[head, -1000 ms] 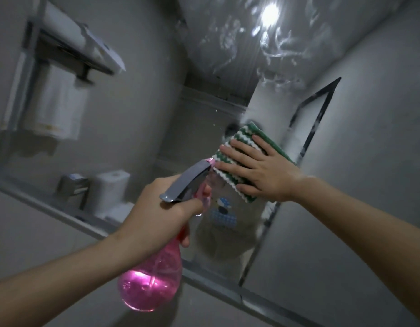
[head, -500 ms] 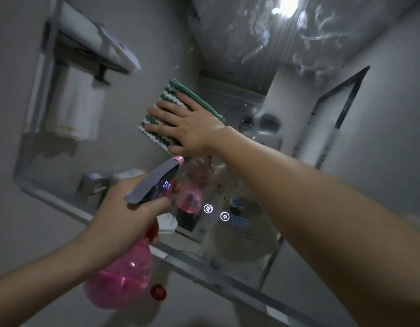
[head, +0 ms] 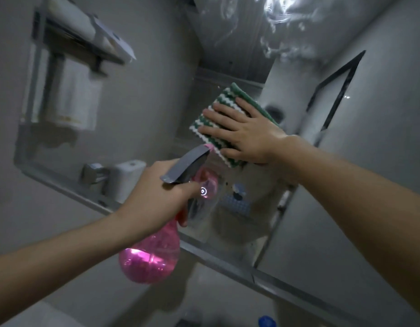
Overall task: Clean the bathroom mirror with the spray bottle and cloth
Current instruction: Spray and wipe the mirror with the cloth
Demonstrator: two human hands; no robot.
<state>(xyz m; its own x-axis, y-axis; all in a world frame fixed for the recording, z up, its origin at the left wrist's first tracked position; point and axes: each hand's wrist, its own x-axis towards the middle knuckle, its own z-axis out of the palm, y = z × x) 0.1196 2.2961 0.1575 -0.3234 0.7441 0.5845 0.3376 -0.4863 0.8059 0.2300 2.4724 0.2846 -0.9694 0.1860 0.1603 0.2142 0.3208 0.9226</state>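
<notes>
The bathroom mirror [head: 157, 79] fills most of the head view, with wet smears near its top. My right hand [head: 246, 133] presses a green-and-white striped cloth [head: 213, 114] flat against the glass, fingers straight and spread. Lower and to the left, my left hand [head: 154, 199] grips the neck of a pink spray bottle [head: 150, 258] with a grey trigger head [head: 185, 167] pointing up toward the cloth. The bottle hangs just in front of the glass.
The mirror's metal frame edge [head: 228, 260] runs diagonally below the bottle. The glass reflects a towel rack with white towels [head: 72, 100] and a toilet tank [head: 126, 178]. A small lit touch button [head: 203, 191] glows on the mirror. A blue cap [head: 267, 322] shows at the bottom.
My right hand slid the cloth from the mirror's upper left back to the right and lower. The left hand with the bottle stayed at about the same place below the cloth.
</notes>
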